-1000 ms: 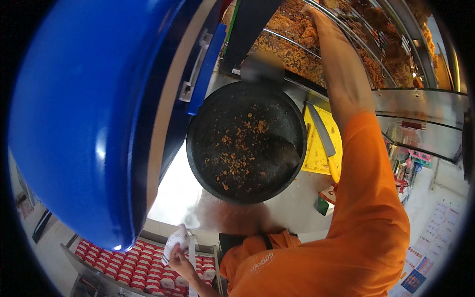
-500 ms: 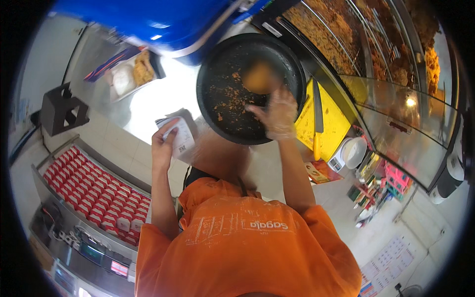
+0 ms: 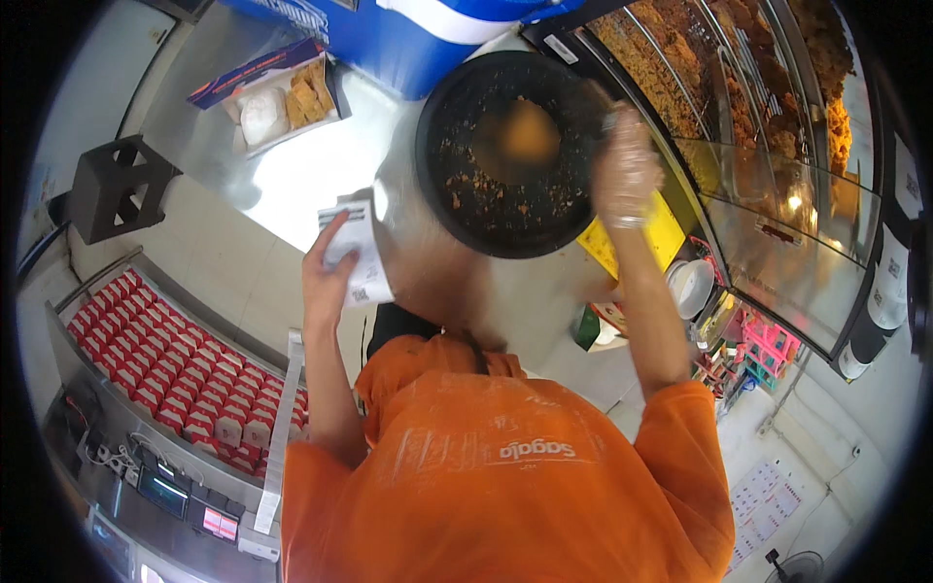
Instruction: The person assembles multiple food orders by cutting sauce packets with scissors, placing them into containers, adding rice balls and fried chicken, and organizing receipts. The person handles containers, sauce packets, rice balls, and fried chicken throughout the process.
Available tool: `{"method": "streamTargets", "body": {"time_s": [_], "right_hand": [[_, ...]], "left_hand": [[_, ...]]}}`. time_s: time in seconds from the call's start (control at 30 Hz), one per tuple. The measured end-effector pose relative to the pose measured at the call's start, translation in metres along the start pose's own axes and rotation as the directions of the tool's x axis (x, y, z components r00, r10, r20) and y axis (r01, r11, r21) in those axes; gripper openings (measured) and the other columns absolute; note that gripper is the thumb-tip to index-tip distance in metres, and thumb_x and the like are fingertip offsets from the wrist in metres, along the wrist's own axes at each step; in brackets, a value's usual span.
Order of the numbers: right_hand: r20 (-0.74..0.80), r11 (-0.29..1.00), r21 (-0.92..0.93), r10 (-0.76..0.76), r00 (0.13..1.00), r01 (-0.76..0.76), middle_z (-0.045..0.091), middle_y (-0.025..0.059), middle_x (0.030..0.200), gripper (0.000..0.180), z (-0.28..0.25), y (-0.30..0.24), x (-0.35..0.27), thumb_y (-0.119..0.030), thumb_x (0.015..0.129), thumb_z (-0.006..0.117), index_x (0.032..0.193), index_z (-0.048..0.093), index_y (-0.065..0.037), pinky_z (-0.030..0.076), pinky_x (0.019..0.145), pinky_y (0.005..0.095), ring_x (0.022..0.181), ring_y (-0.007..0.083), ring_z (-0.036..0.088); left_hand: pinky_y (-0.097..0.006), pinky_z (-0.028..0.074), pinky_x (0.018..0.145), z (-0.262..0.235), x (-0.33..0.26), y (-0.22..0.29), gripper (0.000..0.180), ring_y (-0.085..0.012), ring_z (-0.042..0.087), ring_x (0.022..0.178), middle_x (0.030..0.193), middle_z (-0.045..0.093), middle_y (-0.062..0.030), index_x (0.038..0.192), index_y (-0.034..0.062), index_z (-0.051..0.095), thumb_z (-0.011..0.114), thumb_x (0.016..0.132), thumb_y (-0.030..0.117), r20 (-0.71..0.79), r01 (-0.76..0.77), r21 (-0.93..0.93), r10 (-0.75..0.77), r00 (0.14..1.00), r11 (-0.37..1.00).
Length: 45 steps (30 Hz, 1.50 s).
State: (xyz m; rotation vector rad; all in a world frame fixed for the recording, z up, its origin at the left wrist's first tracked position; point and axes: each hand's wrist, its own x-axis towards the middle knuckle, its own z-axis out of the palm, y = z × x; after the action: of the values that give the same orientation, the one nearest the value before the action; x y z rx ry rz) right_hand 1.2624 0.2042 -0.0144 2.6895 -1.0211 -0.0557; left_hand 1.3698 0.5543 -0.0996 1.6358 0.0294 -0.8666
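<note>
Centre-left, our left hand pinches paper. Upper right, our blurred right hand — grip we cannot tell — is by a black disc.

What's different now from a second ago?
The right hand has come out of the glass food case to the black pan's right side. A blurry golden piece now shows in the pan. I can't tell what that hand holds. The left hand still holds the paper slip.
</note>
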Motion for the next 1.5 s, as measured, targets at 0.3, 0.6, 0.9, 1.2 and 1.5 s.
{"method": "streamTargets", "body": {"time_s": [0.3,0.6,0.9,1.2,1.5], "right_hand": [[0.152,0.997,-0.015,0.074,0.986,-0.072,0.069,0.0213,0.094,0.023,0.077,-0.039,0.007,-0.010,0.095,0.049,0.116,0.055,-0.005,0.059,0.066,0.0424,0.082,0.0337,0.072],[0.612,0.902,0.377,-0.074,0.787,-0.209,0.067,0.0263,0.114,0.070,0.079,0.021,-0.052,-0.030,0.074,0.075,0.133,0.051,-0.002,0.049,0.098,0.0448,0.111,0.0409,0.063],[0.435,0.813,0.555,-0.102,0.894,-0.178,0.051,0.0238,0.136,0.066,0.011,-0.064,0.012,-0.038,0.079,0.072,0.136,0.054,-0.010,0.047,0.101,0.0447,0.122,0.0407,0.055],[0.610,-0.447,0.673,-0.116,0.784,-0.590,0.056,0.0132,0.116,0.040,0.122,-0.023,0.024,-0.018,0.083,0.061,0.122,0.054,-0.022,0.056,0.080,0.0483,0.098,0.0322,0.063],[-0.082,-0.941,-0.316,-0.100,0.992,-0.121,0.048,0.0247,0.139,0.066,0.050,0.076,-0.230,-0.029,0.082,0.065,0.144,0.044,-0.019,0.046,0.092,0.0686,0.122,0.0504,0.051]], "left_hand": [[-0.030,0.043,0.103,-0.038,-0.016,-0.050,0.060,-0.0198,0.055,0.123,0.135,0.059,-0.0141,0.137,0.0015,0.056,0.055,0.078,-0.011,-0.152,0.061,-0.065,-0.070,0.986,0.996],[-0.035,0.030,0.116,-0.019,0.003,0.035,0.075,-0.0232,0.042,0.137,0.146,0.048,-0.0141,0.147,0.0029,0.043,0.059,0.075,-0.010,0.078,-0.225,0.072,0.219,0.973,0.972],[-0.039,0.013,0.121,0.029,0.016,0.109,0.105,-0.0280,0.025,0.148,0.158,0.031,-0.0174,0.154,-0.0006,0.023,0.064,0.058,0.004,0.358,-0.520,-0.014,0.490,0.795,0.854],[-0.035,0.009,0.122,0.070,-0.011,0.121,0.107,-0.0279,0.019,0.150,0.160,0.026,-0.0169,0.155,0.0000,0.022,0.058,0.055,0.016,0.471,-0.466,-0.207,0.505,0.723,0.860],[-0.032,0.053,0.086,0.169,-0.090,-0.028,0.030,-0.0196,0.066,0.103,0.112,0.070,-0.0123,0.115,0.0010,0.069,0.050,0.093,-0.005,0.627,-0.273,0.400,-0.044,0.778,0.875]]}}
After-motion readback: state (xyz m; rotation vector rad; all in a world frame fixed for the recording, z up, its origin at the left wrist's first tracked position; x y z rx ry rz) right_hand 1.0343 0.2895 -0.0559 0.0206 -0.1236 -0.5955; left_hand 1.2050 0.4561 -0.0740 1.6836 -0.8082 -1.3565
